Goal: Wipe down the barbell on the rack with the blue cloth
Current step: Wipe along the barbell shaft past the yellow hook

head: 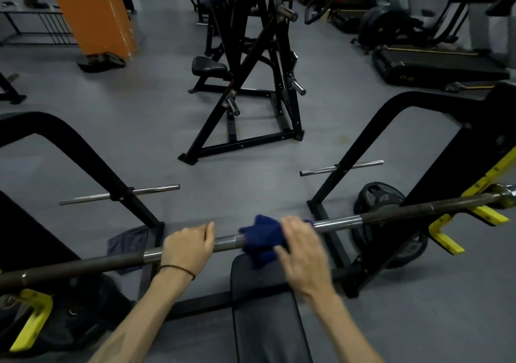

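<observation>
The barbell (391, 214) lies across the black bench rack (435, 167), running from lower left to upper right on the yellow hooks (446, 237). My left hand (187, 251) grips the bar left of its middle, fingers wrapped over it. My right hand (301, 248) presses the blue cloth (262, 240) around the bar's chrome middle section, just to the right of the left hand. The cloth bunches over the bar and hangs slightly below it. The right hand looks motion-blurred.
A black padded bench (265, 321) sits directly below the bar. A weight plate (382, 195) leans by the right upright. A grey rag (128, 242) lies on the floor near the left upright. Another black machine (251, 83) stands ahead, with treadmills (435, 61) at the far right.
</observation>
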The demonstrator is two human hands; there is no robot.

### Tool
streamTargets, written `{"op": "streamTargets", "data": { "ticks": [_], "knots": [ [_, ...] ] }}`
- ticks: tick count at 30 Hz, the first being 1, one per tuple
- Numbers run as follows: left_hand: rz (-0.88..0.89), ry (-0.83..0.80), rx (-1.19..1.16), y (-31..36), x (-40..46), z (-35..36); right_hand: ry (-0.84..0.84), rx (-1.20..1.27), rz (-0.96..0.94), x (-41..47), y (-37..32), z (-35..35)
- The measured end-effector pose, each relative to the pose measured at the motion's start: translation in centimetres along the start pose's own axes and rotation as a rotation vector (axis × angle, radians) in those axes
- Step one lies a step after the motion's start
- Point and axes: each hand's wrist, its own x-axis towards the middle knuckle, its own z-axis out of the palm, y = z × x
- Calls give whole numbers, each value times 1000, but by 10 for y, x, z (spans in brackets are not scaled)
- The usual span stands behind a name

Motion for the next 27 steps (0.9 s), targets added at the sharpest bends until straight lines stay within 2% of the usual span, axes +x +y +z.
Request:
{"op": "streamTargets", "data": {
  "ticks": [2, 4, 5, 8, 9, 11, 13, 15, 18, 19, 21, 23, 24, 25, 27],
  "knots": [
    [45, 209, -75, -6, -14, 9, 123, -8, 200, -1, 23, -9],
    [94, 307, 4, -6, -17, 16, 213, 81, 386, 4, -16, 3],
    [106, 323, 36, -4, -14, 16, 199, 149, 394, 9, -48, 13],
    [101, 298, 46, -2, -10, 19, -24, 226, 51, -2, -126, 30],
    [112, 278, 59, -3, -11, 20, -71, 185, -69, -2, -121, 29],
    [168, 291, 89, -8, -14, 21, -75, 100, -156, 1, -75, 22],
    [180, 332, 74, -9, -17, 20, -8, 9, -37, -1, -17, 7],
    [109, 387, 20, -4, -17, 17, 100, -12, 193, -4, 18, -8],
    [21, 424, -32, 5, -12, 17, 214, 101, 497, 7, -30, 10],
    [7, 413, -50, 5, -11, 17, 199, 144, 477, 11, -58, 18],
    [20, 396, -55, 5, -12, 16, 80, 204, 272, 3, -93, 27],
    [60, 383, -53, 3, -14, 14, -37, 118, 16, -2, -69, 18],
    [82, 390, -45, 2, -15, 13, -47, 55, -50, -5, -44, 9],
    [97, 392, -38, 2, -15, 11, -27, -1, -46, -6, -17, 2],
    [111, 391, -40, 4, -16, 10, 55, -52, 162, -5, 27, -17]
  ]
}}
